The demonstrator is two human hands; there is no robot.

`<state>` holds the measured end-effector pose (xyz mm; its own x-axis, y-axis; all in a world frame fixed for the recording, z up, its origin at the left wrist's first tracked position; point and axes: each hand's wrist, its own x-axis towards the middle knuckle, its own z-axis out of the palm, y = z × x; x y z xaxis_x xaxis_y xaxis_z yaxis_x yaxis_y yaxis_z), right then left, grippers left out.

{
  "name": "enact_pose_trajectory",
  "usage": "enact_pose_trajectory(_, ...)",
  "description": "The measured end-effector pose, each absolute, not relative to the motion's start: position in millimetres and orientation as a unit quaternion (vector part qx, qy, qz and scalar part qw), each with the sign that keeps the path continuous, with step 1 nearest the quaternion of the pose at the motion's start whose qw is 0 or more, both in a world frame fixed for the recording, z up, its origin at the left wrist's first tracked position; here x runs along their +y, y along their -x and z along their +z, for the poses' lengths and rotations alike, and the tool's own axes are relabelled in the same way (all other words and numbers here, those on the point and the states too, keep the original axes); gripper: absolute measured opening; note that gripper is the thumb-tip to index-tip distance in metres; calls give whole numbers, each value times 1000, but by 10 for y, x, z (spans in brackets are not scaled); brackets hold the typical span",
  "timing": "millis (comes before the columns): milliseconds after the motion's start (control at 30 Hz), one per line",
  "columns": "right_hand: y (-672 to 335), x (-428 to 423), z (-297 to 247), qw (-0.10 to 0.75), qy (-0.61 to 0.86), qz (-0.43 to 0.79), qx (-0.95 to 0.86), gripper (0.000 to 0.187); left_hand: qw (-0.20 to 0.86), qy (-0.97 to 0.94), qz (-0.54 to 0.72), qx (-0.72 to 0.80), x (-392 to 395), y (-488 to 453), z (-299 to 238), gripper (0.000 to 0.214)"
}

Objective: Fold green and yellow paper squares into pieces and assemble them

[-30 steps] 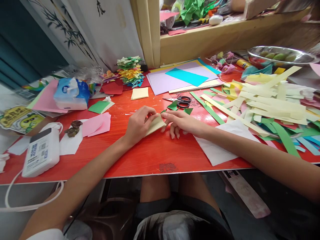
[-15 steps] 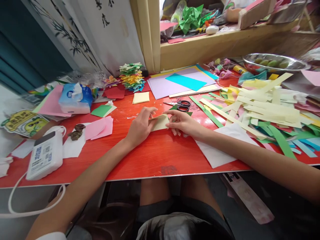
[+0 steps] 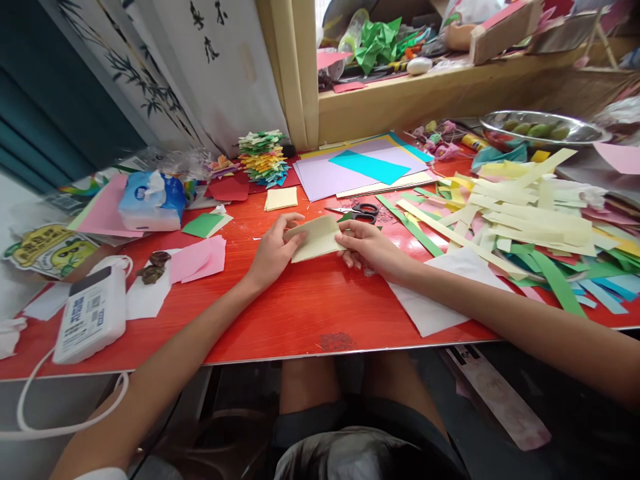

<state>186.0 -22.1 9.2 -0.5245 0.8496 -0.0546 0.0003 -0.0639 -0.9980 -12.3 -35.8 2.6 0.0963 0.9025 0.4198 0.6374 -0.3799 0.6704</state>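
Observation:
A pale yellow piece of paper (image 3: 318, 238), apparently folded or in layers, is held between both hands just above the red table (image 3: 295, 313). My left hand (image 3: 277, 252) pinches its left end, thumb on the near face. At the right end, my right hand (image 3: 361, 244) grips the edge between thumb and fingers; its lower fingers curl beneath. Black-handled scissors (image 3: 364, 212) lie right behind the paper, beside a dark green scrap (image 3: 346, 217). A small stack of cream paper squares (image 3: 281, 199) sits beyond my left hand.
Paper strips (image 3: 540, 213) heap at the right, near a white sheet (image 3: 445, 293) under my right forearm. A tissue pack (image 3: 151, 202), pink papers (image 3: 200, 259) and a white corded box (image 3: 93, 313) stand left. Large coloured sheets (image 3: 315, 175) and a metal bowl (image 3: 575, 137) are behind.
The yellow paper has been tilted up, so more of its face shows. My left hand has shifted slightly left and down. My right hand stays at the paper's right end.

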Motion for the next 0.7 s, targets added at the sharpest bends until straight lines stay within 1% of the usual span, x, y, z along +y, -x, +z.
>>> enact_pose_trajectory(67, -1854, -221, 93, 349, 348, 645, -584, 7, 218, -704, 421, 529, -316, 147, -13, 27)
enact_pose_trajectory(167, -1853, -224, 83, 361, 346, 637, -587, 9, 273, -680, 450, 511, -279, 167, -47, 24)
enact_pose_trajectory(300, -1849, -231, 64, 371, 344, 625, -594, 13, 291, -662, 477, 500, -279, 162, -32, 22)
enact_pose_trajectory(433, -1852, -234, 66, 393, 352, 611, -590, 13, 289, -648, 495, 502, -280, 166, -12, 21)
enact_pose_trajectory(533, -1869, -228, 76, 403, 361, 604, -585, 12, 240, -639, 511, 522, -248, 217, -15, 19)
enact_pose_trajectory(633, -1892, -216, 76, 424, 371, 584, -584, 11, 115, -623, 521, 572, -189, 322, -15, 17)
enact_pose_trajectory(700, -1905, -211, 70, 444, 366, 566, -590, 10, 52, -619, 511, 594, -141, 409, -18, 16)
